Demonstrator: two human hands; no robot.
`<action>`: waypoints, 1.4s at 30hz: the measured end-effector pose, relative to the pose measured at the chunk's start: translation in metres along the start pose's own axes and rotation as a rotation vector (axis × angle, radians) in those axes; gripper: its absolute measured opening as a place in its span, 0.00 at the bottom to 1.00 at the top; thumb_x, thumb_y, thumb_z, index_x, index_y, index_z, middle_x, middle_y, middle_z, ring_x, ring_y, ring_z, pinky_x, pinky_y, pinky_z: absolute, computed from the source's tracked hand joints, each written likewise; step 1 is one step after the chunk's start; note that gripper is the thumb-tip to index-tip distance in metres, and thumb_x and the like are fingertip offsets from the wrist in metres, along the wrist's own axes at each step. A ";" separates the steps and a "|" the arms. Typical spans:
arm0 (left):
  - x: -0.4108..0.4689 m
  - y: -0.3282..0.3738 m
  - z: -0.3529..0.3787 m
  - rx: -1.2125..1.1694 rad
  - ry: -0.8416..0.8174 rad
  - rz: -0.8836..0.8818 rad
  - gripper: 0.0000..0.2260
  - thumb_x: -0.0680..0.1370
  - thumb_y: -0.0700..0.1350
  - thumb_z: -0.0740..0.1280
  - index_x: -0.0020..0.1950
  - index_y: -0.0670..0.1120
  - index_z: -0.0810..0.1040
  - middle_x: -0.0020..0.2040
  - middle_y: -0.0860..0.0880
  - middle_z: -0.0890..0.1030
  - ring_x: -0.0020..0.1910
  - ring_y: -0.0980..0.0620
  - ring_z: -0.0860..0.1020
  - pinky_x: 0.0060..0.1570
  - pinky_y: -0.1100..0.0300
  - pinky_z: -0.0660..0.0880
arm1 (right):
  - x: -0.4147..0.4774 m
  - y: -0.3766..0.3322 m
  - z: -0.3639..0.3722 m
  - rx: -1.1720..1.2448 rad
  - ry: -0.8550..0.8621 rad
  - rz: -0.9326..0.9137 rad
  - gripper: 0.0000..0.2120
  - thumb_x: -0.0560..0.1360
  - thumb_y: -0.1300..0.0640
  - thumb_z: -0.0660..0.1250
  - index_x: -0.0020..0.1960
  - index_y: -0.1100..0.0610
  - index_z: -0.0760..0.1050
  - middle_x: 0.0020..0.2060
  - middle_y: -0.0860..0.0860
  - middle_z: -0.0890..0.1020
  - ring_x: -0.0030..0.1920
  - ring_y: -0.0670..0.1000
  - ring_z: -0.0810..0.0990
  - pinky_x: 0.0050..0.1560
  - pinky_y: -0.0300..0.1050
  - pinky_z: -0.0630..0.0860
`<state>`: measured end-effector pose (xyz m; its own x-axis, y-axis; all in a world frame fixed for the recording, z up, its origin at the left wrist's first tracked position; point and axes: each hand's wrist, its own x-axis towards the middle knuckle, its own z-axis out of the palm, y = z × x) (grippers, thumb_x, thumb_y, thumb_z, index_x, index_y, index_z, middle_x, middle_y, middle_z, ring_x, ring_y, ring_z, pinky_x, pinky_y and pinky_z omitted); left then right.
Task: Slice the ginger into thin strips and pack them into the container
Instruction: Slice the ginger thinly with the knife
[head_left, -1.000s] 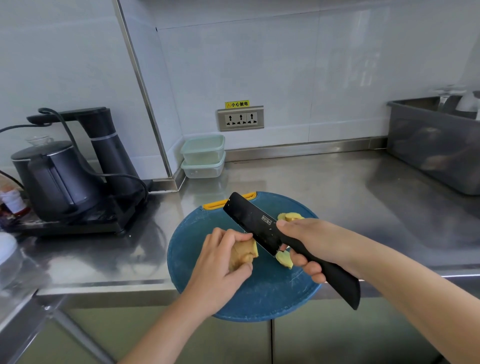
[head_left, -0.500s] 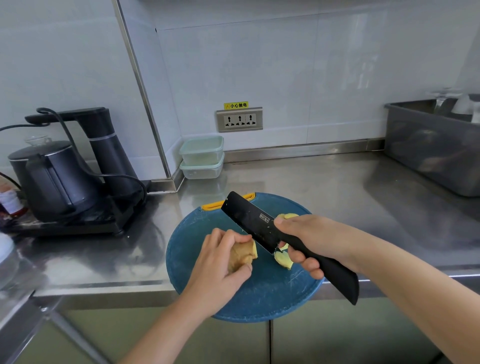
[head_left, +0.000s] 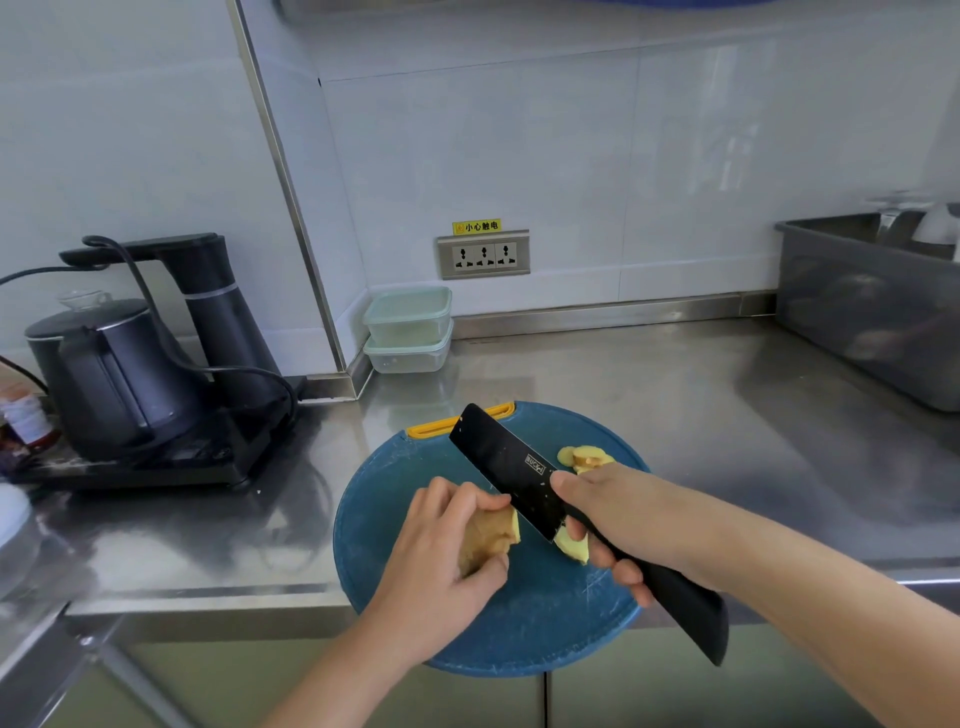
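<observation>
Finding: little has changed over the last second. My left hand (head_left: 447, 561) still curls round the ginger piece (head_left: 491, 538) near the middle of the round blue cutting board (head_left: 519, 639). My right hand (head_left: 618, 514) stays wrapped round the handle of the black knife (head_left: 511, 475). The blade sits as it did, just beside the ginger's cut face. One cut slice (head_left: 574, 551) lies to the right of the blade under my fingers, where it was. Two more slices (head_left: 584, 457) lie toward the board's far right edge.

Assessment: no new slice has come off, so I am between strokes. Most of the piece is whole and nothing is cut into strips. The stacked lidded containers (head_left: 408, 330) at the counter's back edge are untouched.
</observation>
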<state>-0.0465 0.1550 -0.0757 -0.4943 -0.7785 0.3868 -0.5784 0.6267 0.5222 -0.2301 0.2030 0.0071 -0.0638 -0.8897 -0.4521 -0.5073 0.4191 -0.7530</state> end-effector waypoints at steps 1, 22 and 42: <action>0.000 0.000 0.000 0.003 -0.002 0.003 0.16 0.73 0.53 0.65 0.60 0.59 0.70 0.52 0.64 0.64 0.59 0.60 0.64 0.54 0.74 0.61 | 0.000 -0.001 0.000 -0.004 0.009 0.013 0.21 0.81 0.42 0.52 0.41 0.57 0.71 0.24 0.51 0.72 0.21 0.49 0.67 0.21 0.38 0.67; -0.002 -0.001 0.001 -0.046 0.032 -0.047 0.14 0.75 0.50 0.65 0.59 0.58 0.69 0.51 0.62 0.65 0.58 0.60 0.64 0.55 0.69 0.65 | 0.013 -0.026 0.005 -0.050 -0.028 0.091 0.19 0.81 0.43 0.53 0.40 0.56 0.67 0.24 0.51 0.69 0.18 0.48 0.64 0.20 0.36 0.65; -0.002 0.002 0.000 -0.074 0.033 -0.072 0.14 0.75 0.50 0.66 0.59 0.57 0.69 0.50 0.61 0.65 0.56 0.60 0.66 0.52 0.68 0.66 | -0.007 -0.014 0.011 -0.025 -0.006 0.117 0.20 0.81 0.42 0.51 0.43 0.57 0.68 0.25 0.52 0.69 0.20 0.49 0.65 0.21 0.38 0.65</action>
<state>-0.0466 0.1582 -0.0752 -0.4309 -0.8228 0.3707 -0.5616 0.5660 0.6035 -0.2128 0.2058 0.0157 -0.1187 -0.8340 -0.5389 -0.5177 0.5151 -0.6831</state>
